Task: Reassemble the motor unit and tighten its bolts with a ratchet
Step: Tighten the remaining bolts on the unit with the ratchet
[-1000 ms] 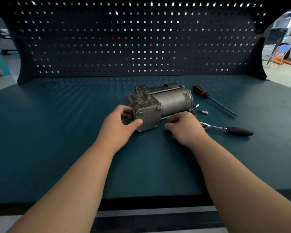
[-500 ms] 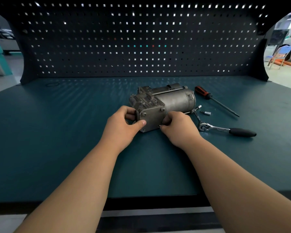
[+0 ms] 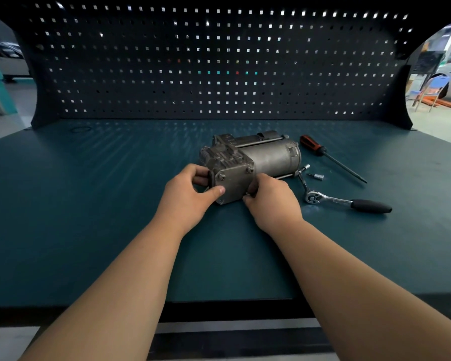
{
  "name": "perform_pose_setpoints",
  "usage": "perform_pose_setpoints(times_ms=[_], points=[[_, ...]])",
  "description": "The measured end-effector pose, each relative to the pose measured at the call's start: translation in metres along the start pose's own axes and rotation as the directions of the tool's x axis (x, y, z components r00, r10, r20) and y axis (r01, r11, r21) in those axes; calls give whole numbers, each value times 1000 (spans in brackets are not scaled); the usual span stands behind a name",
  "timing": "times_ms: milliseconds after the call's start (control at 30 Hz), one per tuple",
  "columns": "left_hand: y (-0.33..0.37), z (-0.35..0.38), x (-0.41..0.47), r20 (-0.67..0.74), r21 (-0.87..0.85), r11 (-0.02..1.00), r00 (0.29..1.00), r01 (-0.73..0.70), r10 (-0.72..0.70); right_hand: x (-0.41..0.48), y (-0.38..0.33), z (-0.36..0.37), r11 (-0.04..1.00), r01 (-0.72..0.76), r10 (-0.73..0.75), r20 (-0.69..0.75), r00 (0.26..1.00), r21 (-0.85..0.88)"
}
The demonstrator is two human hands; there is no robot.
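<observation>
Left hand grips the motor unit: fingers curled round the left edge of its square end plate, thumb pressed flat on the plate face. Right hand has its fingers curled in at the plate's near right corner, fingertips touching the metal. A small bright bit shows at the fingertips, too small to tell what. Both forearms reach in from the near edge of the worktop.

Motor unit lies on its side around the middle of the worktop, plate end toward the near edge, grey cylinder body pointing toward the far right. Two bolts sit in the plate's upper corners.

Ratchet lies flat just right of the right hand, black handle toward the right edge, not held. A thin extension bar runs from its head up to the motor body. A small socket lies just beside it. A screwdriver with an orange and black handle lies further right, toward the far edge.

A thin ring lies near the far left corner. A dark pegboard stands along the far edge. A blue chair is beyond the right side.
</observation>
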State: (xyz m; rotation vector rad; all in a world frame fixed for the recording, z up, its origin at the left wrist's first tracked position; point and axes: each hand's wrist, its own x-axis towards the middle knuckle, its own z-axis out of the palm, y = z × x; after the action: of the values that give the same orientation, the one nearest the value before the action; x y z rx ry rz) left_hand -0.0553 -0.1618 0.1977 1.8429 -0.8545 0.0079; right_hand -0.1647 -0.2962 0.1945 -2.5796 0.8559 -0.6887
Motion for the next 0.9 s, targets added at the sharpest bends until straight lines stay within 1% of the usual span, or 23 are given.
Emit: perform_pose_setpoints(times_ms=[233,400,600,733,900], points=[[2,0,-2,0,11,1000,1000,2,-2,-1,-3,0,999,17,-17,6,1000,-41],[1,-1,-3,1,27,1000,1000,0,0,-1,-3,0,999,-30,29,-11,1000,-37],[-2,1,-1,2,40,999,1000,1,-2,-2,0,-1,1000,4,-4,18,1000,24],[-2,1,-1,-1,50,999,1000,-1,1,-2,1,-6,997,-17,14,47,999,77],[-1,1,-2,-3,53,999,1000,7,-6,-2,1,-5,988,-66,65,12,998,137]])
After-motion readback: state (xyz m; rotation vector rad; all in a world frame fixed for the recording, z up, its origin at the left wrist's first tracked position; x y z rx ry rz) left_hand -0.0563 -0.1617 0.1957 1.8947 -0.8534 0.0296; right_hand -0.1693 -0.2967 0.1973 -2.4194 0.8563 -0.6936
